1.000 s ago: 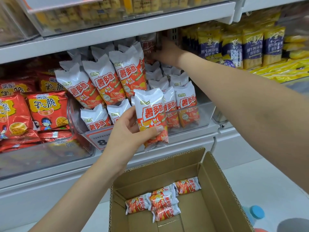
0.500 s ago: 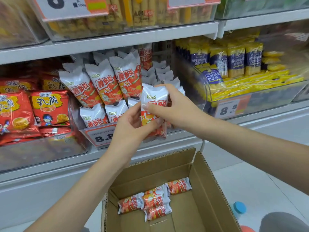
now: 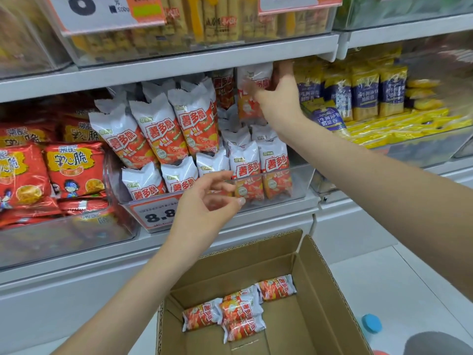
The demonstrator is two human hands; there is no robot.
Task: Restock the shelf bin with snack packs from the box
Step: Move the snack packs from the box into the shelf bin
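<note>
Right hand [image 3: 279, 98] fingers clamped on a snack pack [image 3: 252, 93] at the bin's [image 3: 299, 180] far right: seat it upright behind the row; left hand [image 3: 204, 208] fingers apart, empty.

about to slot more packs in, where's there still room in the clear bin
Free: the right end of the clear bin, between the front-row packs and its right wall. Crowded: the left and middle, stacked high. The right hand holds a pack at the back right.

Single head view: worn camera, facing forward and down, close to shelf [image 3: 179, 67] across upper frame; box [image 3: 320, 290] near at lower centre.
</note>
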